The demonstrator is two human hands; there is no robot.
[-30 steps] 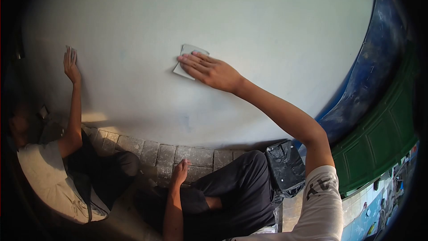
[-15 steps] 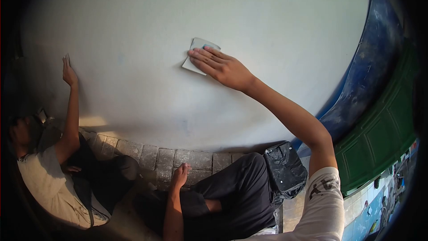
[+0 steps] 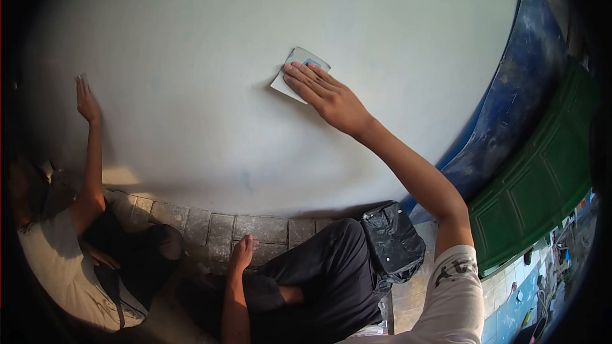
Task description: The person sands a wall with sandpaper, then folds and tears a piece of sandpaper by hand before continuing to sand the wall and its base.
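Head view: right hand [image 3: 331, 99] flat over sheet [image 3: 285, 87], left hand [image 3: 241, 255] loosely curled; sleeve lettering [image 3: 454, 272] unreadable.

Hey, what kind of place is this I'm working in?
Probably a workshop or work yard, judging by the grey paving blocks, the green moulded panel at the right, and the large pale surface your right hand presses a thin sheet against.

Right hand [image 3: 328, 97] and sheet [image 3: 302, 56] higher, farther right

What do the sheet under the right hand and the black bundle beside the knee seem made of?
The sheet looks like matt paper, thin and straight-edged; whether abrasive, I cannot tell. The black bundle seems covered in glossy plastic film: wrinkled, with highlights.
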